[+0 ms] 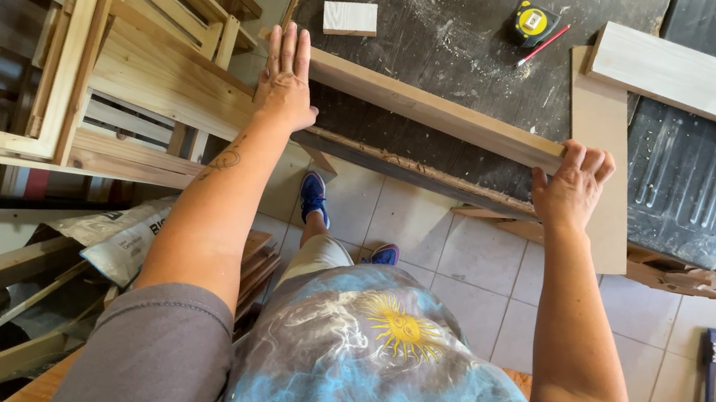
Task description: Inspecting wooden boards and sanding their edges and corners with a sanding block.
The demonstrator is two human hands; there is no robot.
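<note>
board: long pale wooden board (432,109), planed faces, square edges, light tan, no paint. Lies flat along the front edge of the dark worktop (457,28), slanting down toward the right.
left hand: left hand (285,79) flat, palm down, fingers straight and together, pressing the board's left end. Not gripping.
right hand: right hand (574,180) wrapped over the board's right end, fingers curled over the top face, thumb side below. Clamped on it.
worktop: black, scuffed, dusted with sawdust; front edge worn and chipped.
on worktop: small pale wood block (350,18) near the back, apart from the board. Yellow-and-black tape measure (533,23) further right, red pencil (543,45) just beside it.
panel: thin tan sheet (604,142) standing off the worktop's right side; right hand sits against its left edge.
plank: wide pale plank (701,83) lying across the grey machine table (687,182) on the right.
left side: stack of raw wooden frames (71,49), well apart from the hands.
floor: light tiles (452,261); offcuts and a plastic bag (119,238) lower left.
containers: can't make any out here; nothing held in anything.
</note>
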